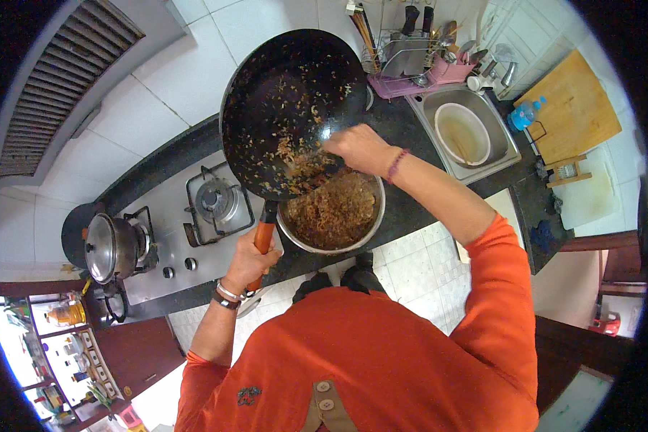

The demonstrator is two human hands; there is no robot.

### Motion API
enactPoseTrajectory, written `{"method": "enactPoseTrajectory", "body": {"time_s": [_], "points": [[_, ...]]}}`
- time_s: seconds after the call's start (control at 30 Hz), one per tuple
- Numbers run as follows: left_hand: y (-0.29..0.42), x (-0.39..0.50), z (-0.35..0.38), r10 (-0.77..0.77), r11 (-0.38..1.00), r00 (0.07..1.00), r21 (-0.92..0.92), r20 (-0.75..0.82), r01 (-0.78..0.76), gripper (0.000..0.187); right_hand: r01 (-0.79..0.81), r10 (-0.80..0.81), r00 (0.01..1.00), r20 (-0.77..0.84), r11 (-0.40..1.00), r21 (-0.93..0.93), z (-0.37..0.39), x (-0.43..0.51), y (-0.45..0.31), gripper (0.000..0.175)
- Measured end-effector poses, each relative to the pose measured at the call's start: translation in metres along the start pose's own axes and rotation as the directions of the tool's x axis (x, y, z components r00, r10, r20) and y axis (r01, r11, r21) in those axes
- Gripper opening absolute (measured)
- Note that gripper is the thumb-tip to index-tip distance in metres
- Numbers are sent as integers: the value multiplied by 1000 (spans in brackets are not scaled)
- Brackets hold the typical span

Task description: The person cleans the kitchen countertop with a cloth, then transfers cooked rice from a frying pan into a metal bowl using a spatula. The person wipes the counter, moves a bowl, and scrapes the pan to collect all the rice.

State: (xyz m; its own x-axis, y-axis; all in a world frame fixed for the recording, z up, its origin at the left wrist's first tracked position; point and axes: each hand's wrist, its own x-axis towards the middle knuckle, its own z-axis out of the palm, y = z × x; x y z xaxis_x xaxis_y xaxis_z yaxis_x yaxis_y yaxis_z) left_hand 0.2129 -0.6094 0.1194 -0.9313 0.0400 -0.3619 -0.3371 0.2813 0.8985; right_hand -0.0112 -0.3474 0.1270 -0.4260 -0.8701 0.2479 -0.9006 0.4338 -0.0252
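Observation:
A black wok [281, 102] is tilted up over a round metal bowl [380, 218] on the dark counter. My left hand [252, 258] grips the wok's orange handle [264, 237]. Crumbly brown cooked food [332, 210] fills much of the bowl, and bits of it cling to the wok's inside, thickest near the lower rim. My right hand [359, 147] is closed at the wok's right side, above the bowl. Whatever tool it holds is mostly hidden and blurred, so its kind cannot be told.
At left, a gas stove [162, 243] carries a lidded metal pot [103, 248]. A sink [502, 143] holding a white basin [448, 113] is at right, by a wooden cutting board [578, 113] and a blue-labelled bottle [524, 116]. A rack [391, 54] with knives and utensils stands behind.

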Motion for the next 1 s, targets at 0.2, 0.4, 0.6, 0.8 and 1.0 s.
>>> {"method": "enactPoseTrajectory", "body": {"time_s": [0.2, 0.4, 0.6, 0.8, 1.0], "points": [[-5, 4, 0, 4, 999, 1000, 46, -28, -2, 23, -201, 202, 973, -110, 979, 21, -1, -22, 15, 14], [-5, 4, 1, -5, 997, 999, 78, -41, 8, 23, -182, 183, 975, 123, 983, -19, 6, -11, -3, 16], [-8, 2, 2, 35, 993, 998, 112, -48, -30, 21, -199, 200, 980, -10, 976, 94, -2, -64, 10, 14], [-7, 0, 5, 21, 996, 998, 87, -59, -16, 20, -368, 358, 928, 98, 923, 111, 28, -47, 1, 18], [-5, 0, 8, 47, 994, 996, 103, -76, -39, 21, -317, 321, 947, 28, 910, 266, 16, -83, -16, 20]]}}
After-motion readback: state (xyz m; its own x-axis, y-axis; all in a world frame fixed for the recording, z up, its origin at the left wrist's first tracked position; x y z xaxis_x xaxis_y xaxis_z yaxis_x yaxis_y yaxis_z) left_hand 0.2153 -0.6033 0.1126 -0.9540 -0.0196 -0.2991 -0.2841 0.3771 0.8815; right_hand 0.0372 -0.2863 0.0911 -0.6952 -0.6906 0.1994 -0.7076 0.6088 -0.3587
